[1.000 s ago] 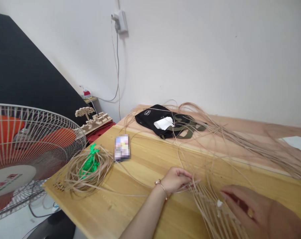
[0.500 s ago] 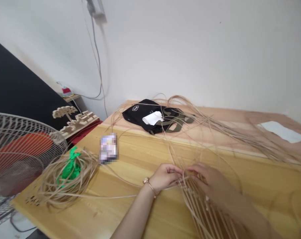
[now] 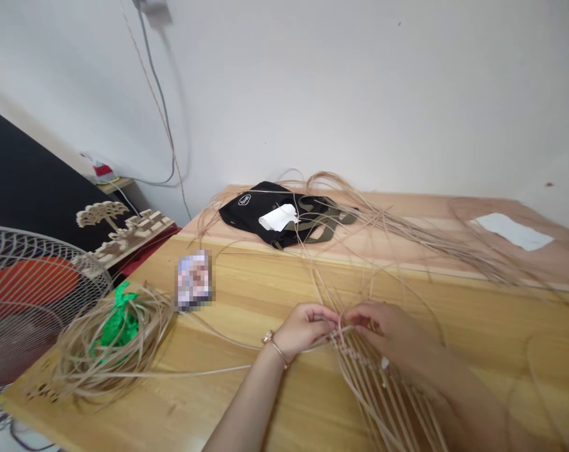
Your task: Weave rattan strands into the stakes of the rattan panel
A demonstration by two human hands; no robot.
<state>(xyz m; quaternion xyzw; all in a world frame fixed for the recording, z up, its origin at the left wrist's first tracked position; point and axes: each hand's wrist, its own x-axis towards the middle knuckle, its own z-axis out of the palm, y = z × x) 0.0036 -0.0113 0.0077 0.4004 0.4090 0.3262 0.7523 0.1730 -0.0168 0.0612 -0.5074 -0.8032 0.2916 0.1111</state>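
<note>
Long thin rattan strands (image 3: 376, 402) run side by side toward the front edge, crossed by a woven band near their far end. My left hand (image 3: 308, 328) is closed on strands at the left end of this band, thumb and fingers pinched. A bracelet circles that wrist. Opposite it, my right hand (image 3: 383, 326) bends its fingers round strands at the same crossing, its fingertips close to the left ones. Single strands trail left from the weave to a coiled rattan bundle (image 3: 147, 326) with a green tie (image 3: 119, 323).
Behind the hands lie a black bag (image 3: 247, 210) with white paper (image 3: 279, 218) on it and a long bunch of loose strands (image 3: 421, 235). A blurred-out card (image 3: 194, 280) lies left. A fan (image 3: 39, 301) and a wooden model (image 3: 124, 235) stand past the table's left edge.
The view has shifted slightly, so most things on the table appear further left. Both hands stay at the same crossing of strands, with only small finger movement.
</note>
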